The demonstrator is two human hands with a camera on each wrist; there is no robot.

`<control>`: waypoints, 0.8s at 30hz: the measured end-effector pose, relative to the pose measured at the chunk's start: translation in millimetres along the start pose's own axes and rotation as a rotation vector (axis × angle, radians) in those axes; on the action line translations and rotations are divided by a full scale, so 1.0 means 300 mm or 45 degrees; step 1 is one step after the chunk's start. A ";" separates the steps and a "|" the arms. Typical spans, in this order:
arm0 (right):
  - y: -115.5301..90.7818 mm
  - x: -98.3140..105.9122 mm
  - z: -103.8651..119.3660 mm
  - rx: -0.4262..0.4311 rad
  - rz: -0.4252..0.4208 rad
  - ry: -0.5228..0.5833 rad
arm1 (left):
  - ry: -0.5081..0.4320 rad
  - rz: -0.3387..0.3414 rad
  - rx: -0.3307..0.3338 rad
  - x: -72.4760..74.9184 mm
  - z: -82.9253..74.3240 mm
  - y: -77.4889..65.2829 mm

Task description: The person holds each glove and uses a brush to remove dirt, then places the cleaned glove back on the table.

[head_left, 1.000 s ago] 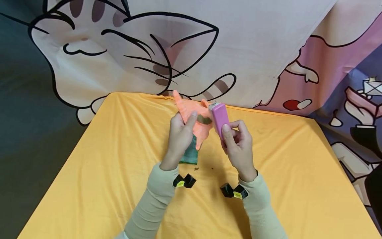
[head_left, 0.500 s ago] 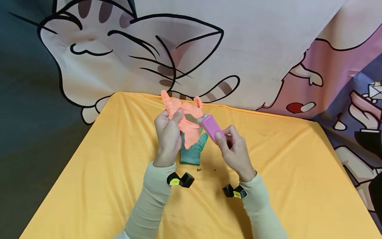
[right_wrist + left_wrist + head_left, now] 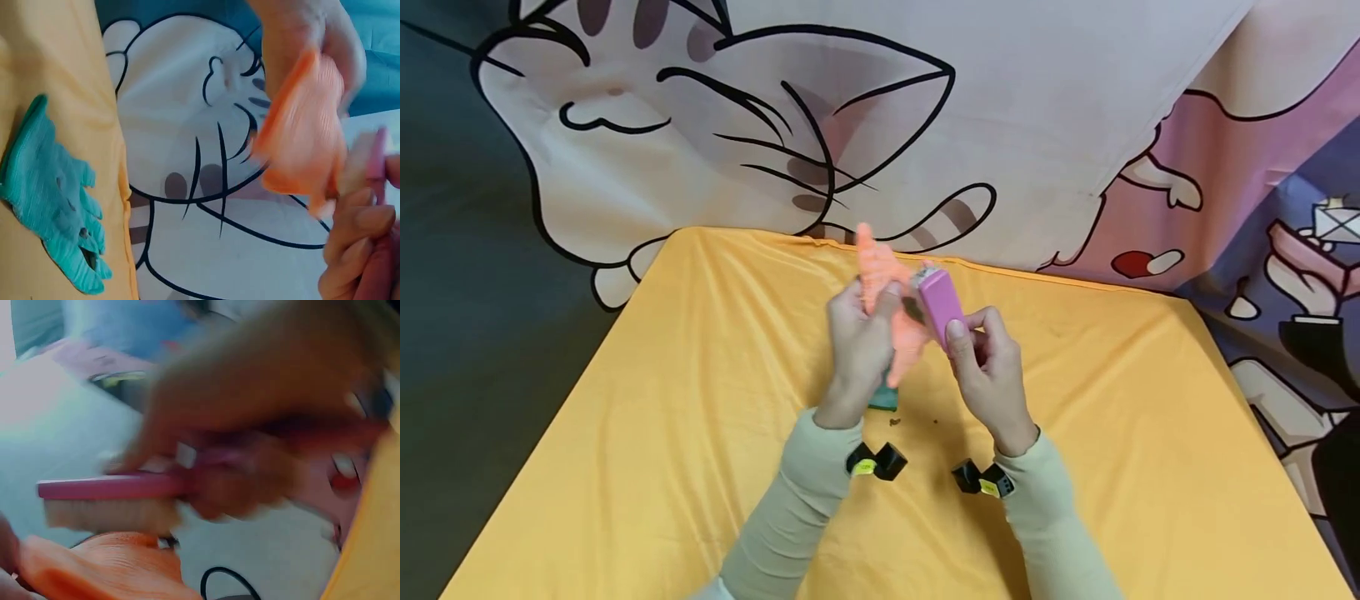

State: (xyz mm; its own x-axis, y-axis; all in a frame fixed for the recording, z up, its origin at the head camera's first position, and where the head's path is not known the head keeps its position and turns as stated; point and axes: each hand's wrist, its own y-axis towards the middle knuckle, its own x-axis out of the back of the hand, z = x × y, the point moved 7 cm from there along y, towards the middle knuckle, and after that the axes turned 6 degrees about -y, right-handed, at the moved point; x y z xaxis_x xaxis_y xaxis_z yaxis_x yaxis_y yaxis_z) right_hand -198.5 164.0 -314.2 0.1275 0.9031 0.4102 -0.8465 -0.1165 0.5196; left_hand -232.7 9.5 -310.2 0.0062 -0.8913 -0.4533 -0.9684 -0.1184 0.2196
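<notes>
My left hand (image 3: 861,350) grips an orange knit glove (image 3: 878,271) up off the table, thumb on top of the fabric. A dark brown stain on the glove partly shows beside the brush. In my right hand (image 3: 996,383) is a pink scrub brush (image 3: 942,304), held by its handle with its pale bristles turned toward the glove. The left wrist view shows the bristles (image 3: 112,515) right at the orange fabric. A teal glove (image 3: 53,194) with dark spots lies on the table below, mostly hidden behind my left hand in the head view.
A yellow cloth (image 3: 700,350) covers the table. Small brown crumbs (image 3: 895,422) lie on it in front of the teal glove. A cartoon cat backdrop (image 3: 1037,125) hangs behind the table's far edge.
The orange glove swung left and opened flatter half a second ago, then came back right and turned more edge-on. The brush dipped onto the stain, then tipped more upright again.
</notes>
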 end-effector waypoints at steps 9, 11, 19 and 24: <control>0.000 0.012 -0.015 -0.030 0.153 -0.233 | -0.297 -0.212 0.034 0.082 0.004 0.019; 0.001 0.032 -0.005 -0.070 0.151 -0.183 | -0.245 -0.228 0.006 0.086 0.005 0.021; 0.011 0.079 -0.022 -0.022 -0.065 0.326 | -0.001 -0.220 -0.109 0.103 -0.033 0.034; 0.013 0.035 0.024 0.002 -0.057 0.255 | 0.233 0.015 -0.049 0.017 0.000 0.015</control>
State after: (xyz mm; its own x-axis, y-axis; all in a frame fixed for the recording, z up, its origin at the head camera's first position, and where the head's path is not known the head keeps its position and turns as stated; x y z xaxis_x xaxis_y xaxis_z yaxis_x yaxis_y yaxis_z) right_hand -196.8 170.1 -302.5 0.0591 0.9715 0.2295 -0.8414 -0.0752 0.5352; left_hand -237.0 4.5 -311.4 0.0438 -0.9572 -0.2862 -0.9583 -0.1212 0.2587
